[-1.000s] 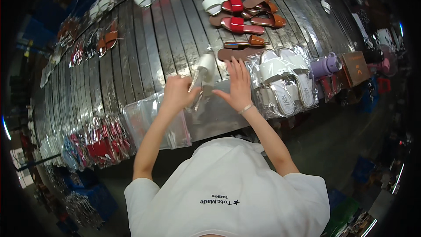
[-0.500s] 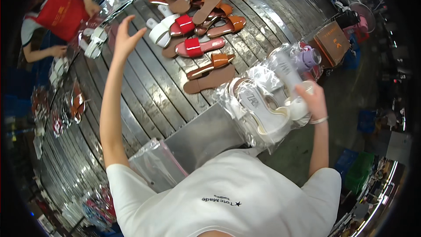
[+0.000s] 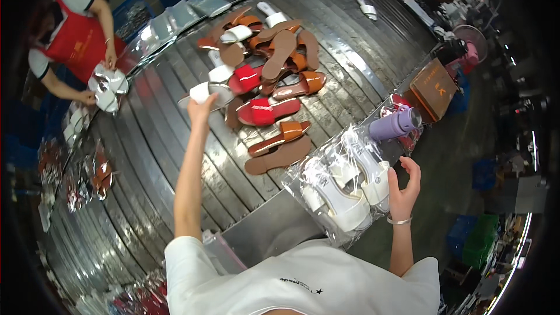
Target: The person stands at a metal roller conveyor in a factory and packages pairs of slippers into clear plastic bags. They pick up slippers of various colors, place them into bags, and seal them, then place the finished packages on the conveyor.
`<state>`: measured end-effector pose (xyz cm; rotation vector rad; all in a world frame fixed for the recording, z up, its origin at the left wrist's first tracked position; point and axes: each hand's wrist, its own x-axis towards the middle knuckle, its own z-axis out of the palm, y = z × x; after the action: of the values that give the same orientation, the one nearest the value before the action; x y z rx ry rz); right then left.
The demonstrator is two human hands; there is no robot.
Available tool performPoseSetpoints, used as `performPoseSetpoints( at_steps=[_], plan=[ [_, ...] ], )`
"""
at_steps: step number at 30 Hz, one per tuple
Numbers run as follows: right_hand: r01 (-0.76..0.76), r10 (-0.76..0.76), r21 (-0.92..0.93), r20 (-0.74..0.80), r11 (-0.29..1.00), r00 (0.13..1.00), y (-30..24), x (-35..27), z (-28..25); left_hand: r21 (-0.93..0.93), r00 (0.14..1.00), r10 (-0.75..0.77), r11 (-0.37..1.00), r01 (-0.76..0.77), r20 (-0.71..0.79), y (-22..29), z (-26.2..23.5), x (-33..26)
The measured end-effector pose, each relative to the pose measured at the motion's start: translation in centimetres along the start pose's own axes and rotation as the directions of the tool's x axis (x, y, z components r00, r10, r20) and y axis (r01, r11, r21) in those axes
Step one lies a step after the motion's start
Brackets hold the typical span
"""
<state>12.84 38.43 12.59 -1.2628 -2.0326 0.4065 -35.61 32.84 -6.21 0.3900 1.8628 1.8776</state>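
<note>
My left hand [image 3: 201,109] has its fingers closed on the strap of a white sandal [image 3: 220,94], at the left edge of the pile on the slatted metal surface [image 3: 157,111]. Close to its right are red-strapped sandals [image 3: 265,111] and white ones. My right hand [image 3: 404,189] is open, its fingers curved and apart with nothing between them. It is just right of white sandals [image 3: 341,201] that lie in clear plastic bags at the near right edge.
A purple bottle [image 3: 389,126] lies beyond the bagged sandals, near an orange-brown box [image 3: 431,90]. Brown and orange sandals [image 3: 280,55] are heaped in the middle. Across the surface, a person in a red apron [image 3: 81,41] handles white sandals [image 3: 108,87]. Bagged sandals [image 3: 102,175] lie at left.
My left hand has come down from the air onto a white sandal. My right hand has let go of a white sandal over the bagged ones and drawn back. The head view has shifted.
</note>
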Motion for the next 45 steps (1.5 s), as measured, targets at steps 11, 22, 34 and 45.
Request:
performPoseSetpoints(
  at_steps=[11,22,34,45],
  plan=[
    [-0.603,-0.172,0.508,0.833,0.616,0.526,-7.6,-17.8,11.1,-0.783,0.995,0.052,0.621,0.030,0.079,15.4,0.4,-30.7],
    [-0.895,0.113,0.117,0.977,0.431,0.182,5.7,-26.2,15.5,-0.668,0.891,-0.452,0.676,0.312,-0.041,-7.0,-5.9,-45.4],
    [-0.453,-0.070,0.352,0.845,0.819,0.530,1.9,-29.7,17.6,0.444,0.934,-0.090,0.862,0.247,-0.345,-13.0,-10.0,-41.8],
    [-0.217,-0.337,0.391,0.908,0.894,0.248,-6.0,-25.5,14.8,0.406,0.913,0.206,0.912,-0.050,-0.352,-12.3,-23.0,-49.5]
  ],
)
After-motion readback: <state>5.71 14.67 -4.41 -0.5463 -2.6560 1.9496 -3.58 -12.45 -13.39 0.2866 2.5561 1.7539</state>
